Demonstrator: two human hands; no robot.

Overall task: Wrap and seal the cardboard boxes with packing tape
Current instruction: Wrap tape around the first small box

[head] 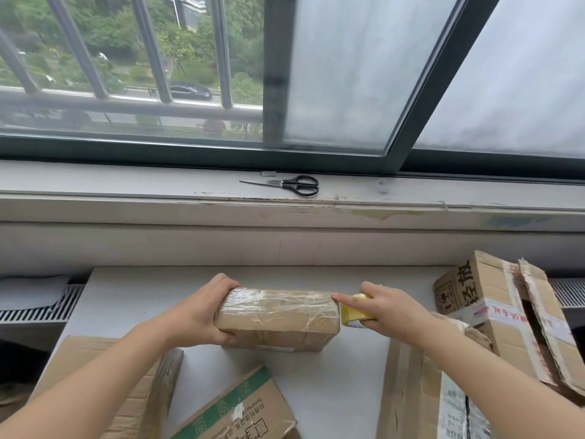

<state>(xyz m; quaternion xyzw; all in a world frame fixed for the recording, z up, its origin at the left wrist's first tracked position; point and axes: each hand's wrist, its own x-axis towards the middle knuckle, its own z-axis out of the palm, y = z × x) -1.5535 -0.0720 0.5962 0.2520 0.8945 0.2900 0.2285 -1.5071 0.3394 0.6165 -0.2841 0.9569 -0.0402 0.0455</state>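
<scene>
Centrally, left hand (202,312) gripping taped box (278,315) — right hand (392,308) holding tape roll (353,315)

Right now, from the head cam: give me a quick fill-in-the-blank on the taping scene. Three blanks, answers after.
1. The left hand grips the ____ end of the wrapped box.
2. The right hand holds a tape roll whose colour is ____.
3. The scissors lie closed on the ____ under the window, away from both hands.

Answers: left; yellow; windowsill.
</scene>
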